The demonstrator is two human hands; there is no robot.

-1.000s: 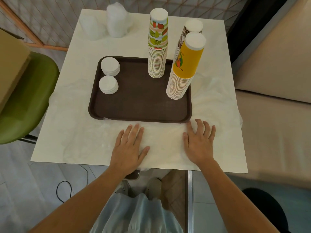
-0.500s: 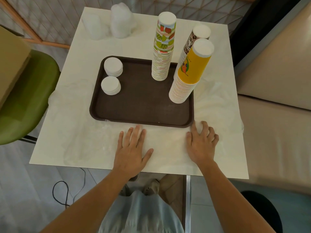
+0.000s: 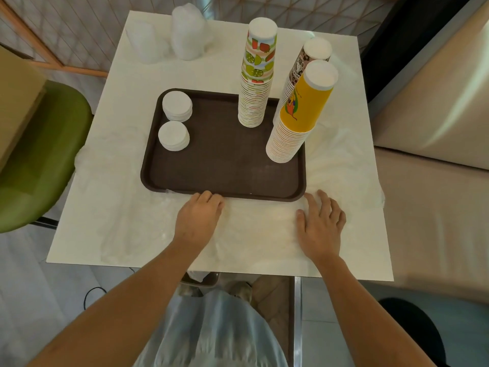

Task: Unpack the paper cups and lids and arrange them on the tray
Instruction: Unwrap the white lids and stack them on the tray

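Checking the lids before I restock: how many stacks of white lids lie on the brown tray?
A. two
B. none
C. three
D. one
A: only the far lid stack and the near lid stack lie on the tray, both at its left end.

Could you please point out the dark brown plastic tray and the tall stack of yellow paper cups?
Dark brown plastic tray (image 3: 225, 165): head view, bare floor.
Yellow paper cup stack (image 3: 304, 107): head view, top cup's side.
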